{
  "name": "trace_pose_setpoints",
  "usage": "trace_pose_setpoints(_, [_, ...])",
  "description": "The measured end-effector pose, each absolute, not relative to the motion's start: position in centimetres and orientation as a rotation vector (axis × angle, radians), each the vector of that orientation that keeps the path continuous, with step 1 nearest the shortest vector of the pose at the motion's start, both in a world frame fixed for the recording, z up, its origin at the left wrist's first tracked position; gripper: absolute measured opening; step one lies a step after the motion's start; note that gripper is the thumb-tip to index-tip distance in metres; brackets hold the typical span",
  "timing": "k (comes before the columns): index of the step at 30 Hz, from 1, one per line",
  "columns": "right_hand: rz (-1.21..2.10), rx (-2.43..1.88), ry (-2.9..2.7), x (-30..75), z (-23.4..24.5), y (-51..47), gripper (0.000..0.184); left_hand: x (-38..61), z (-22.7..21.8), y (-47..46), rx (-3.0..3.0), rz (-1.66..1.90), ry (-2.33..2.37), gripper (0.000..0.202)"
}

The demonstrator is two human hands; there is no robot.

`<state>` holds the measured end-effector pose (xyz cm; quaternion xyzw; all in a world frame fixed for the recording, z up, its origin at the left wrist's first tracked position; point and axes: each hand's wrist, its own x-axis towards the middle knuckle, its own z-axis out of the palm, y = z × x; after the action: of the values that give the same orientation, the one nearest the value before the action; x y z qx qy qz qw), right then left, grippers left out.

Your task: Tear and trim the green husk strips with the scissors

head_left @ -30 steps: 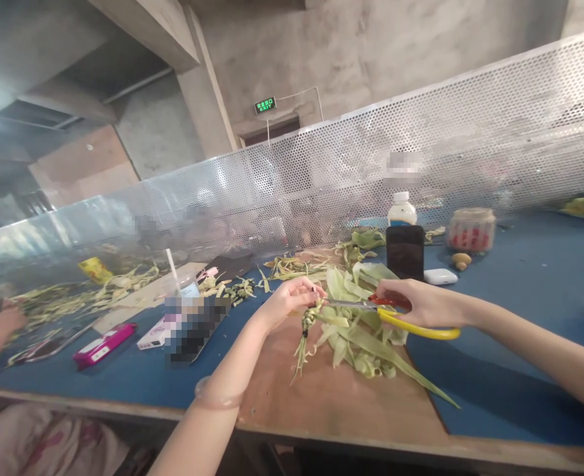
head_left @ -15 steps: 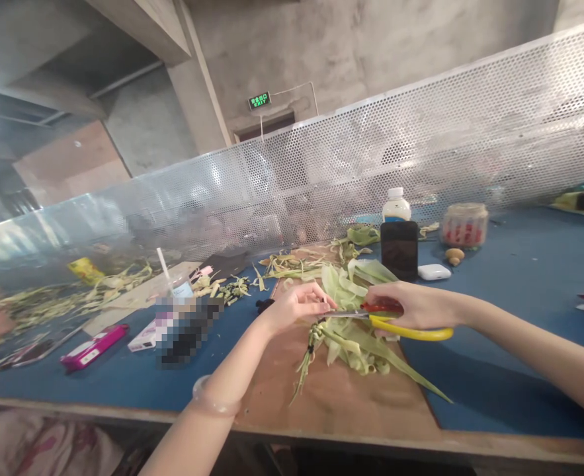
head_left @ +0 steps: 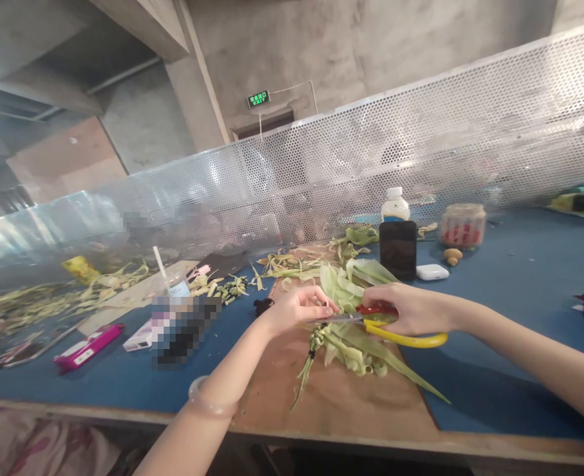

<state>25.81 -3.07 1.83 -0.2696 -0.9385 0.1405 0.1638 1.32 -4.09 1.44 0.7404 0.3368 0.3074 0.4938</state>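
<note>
My right hand (head_left: 405,309) is closed round the handles of a pair of scissors (head_left: 405,336), yellow and red, with the blades pointing left. The blades reach in just under my left hand (head_left: 305,309), whose thumb and fingers are pinched together. What lies between those fingertips is too small to make out. Below the blades is a green knotted bundle of plant strips (head_left: 312,350), bound with something dark. Pale green leaf strips, like corn husks (head_left: 356,357), lie heaped beneath and behind the scissors on a brown board (head_left: 272,403).
A black phone (head_left: 397,250) stands against a white-capped bottle (head_left: 395,203). Near it are a white earbud case (head_left: 432,272) and a clear jar (head_left: 463,225). To the left lie a magenta packet (head_left: 88,348) and a cup with a straw (head_left: 177,285). A perforated metal screen (head_left: 282,178) runs behind.
The scissors and my right hand have shifted slightly left, closer to my left hand. My left hand stays pinched in nearly the same place.
</note>
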Motion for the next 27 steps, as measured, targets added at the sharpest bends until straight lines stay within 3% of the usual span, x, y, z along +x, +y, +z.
trace_pose_setpoints(5, [0.308,-0.744,-2.683,25.92,1.60,-2.96,0.017,1.31,1.48,-4.15,1.806,0.744,0.828,0.015])
trace_pose_setpoints(27, [0.170,-0.789,-2.689,26.15,1.53,-2.90,0.022,1.22,1.26,-4.02,1.795,0.717,0.833,0.016])
